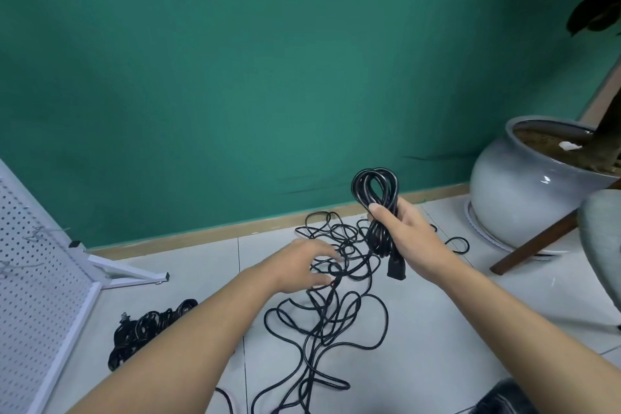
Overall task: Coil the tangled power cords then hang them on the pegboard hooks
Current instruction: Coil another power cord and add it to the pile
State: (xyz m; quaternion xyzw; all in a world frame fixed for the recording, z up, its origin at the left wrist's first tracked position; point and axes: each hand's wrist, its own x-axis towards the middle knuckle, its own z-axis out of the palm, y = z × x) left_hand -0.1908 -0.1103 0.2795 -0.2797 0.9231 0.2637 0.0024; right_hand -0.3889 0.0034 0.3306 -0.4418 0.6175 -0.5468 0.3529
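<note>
My right hand (pixel 408 239) grips a coiled black power cord (pixel 375 190) upright above the floor; its loops stick up past my thumb and its plug end (pixel 496 270) hangs below my palm. A tangle of black cords (pixel 336 309) sprawls over the white floor tiles beneath. My left hand (pixel 307 264) reaches into the top of that tangle with fingers spread, touching a strand. At the left stands the white pegboard (pixel 37 296) with thin wire hooks (pixel 40 233). A bundle of coiled black cords (pixel 148 326) lies at its foot.
A big grey plant pot (pixel 524 191) stands at the right by the green wall. A grey chair with a brown wooden leg (pixel 537 242) is beside it. The pegboard's white foot (pixel 131 272) juts out over the floor.
</note>
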